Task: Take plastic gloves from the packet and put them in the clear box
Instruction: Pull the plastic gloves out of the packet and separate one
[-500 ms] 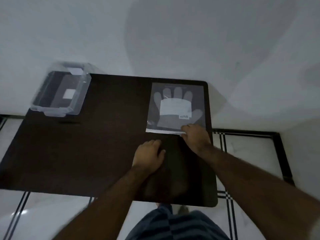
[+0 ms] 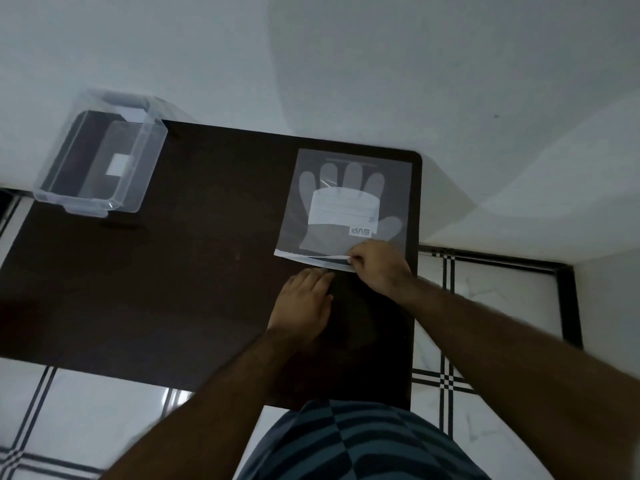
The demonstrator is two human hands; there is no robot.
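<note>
One dark brown rectangular desk (image 2: 194, 271) stands against a pale wall, and it carries two things: one translucent flat plastic packet of gloves (image 2: 346, 206) and one clear plastic box (image 2: 100, 157). The packet lies flat toward the far right part of the desk, printed with a single large grey glove shape, a white label panel across its palm, and a white strip along its near edge. The clear box sits well apart from it at the far left corner, open at the top, with one small white sticker showing through its base; nothing can be seen inside it. Two bare hands reach in from the near side. The right hand (image 2: 377, 268) is at the near right edge of the packet, its fingers (image 2: 356, 259) pinched together on the white strip, which is lifted slightly so that the mouth of the packet gapes a little. The left hand (image 2: 304, 303) lies palm down on the desk just beside the packet's near edge, its fingers close together and extended, gripping nothing; whether their tips touch the packet cannot be told. The gloves are inside the packet. Below the desk are a white tiled floor with dark lines and one striped blue garment.
</note>
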